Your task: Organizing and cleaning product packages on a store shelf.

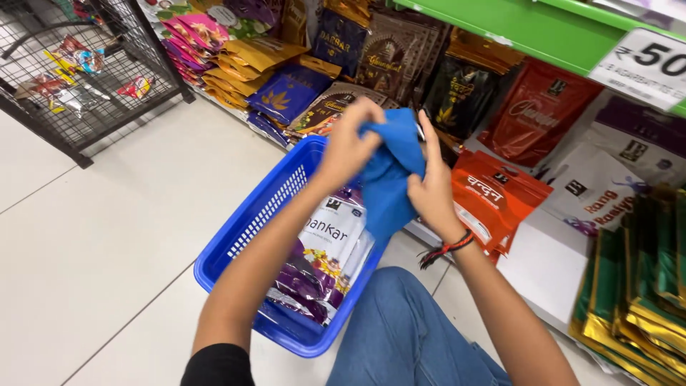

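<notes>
The blue cloth [391, 175] hangs between both hands above the blue plastic basket [243, 221], which stands on the pale tiled floor [107, 236]; the left hand [351, 146] has its fingers [371, 114] clenched on the upper edge of the cloth, and the right hand [431, 189] grasps its side, with one finger stretched upward. Below the fingers, white and purple packets [325, 254] lie in the basket. Beyond the fingers, red pouches [496, 200] and dark packets [457, 93] fill the shelf.

Shop aisle, low shelf level.
Packets [500, 193] are lying stacked just beyond the fingers [429, 136]; price tag [647, 64] is hanging above, basket [250, 229] below.
</notes>
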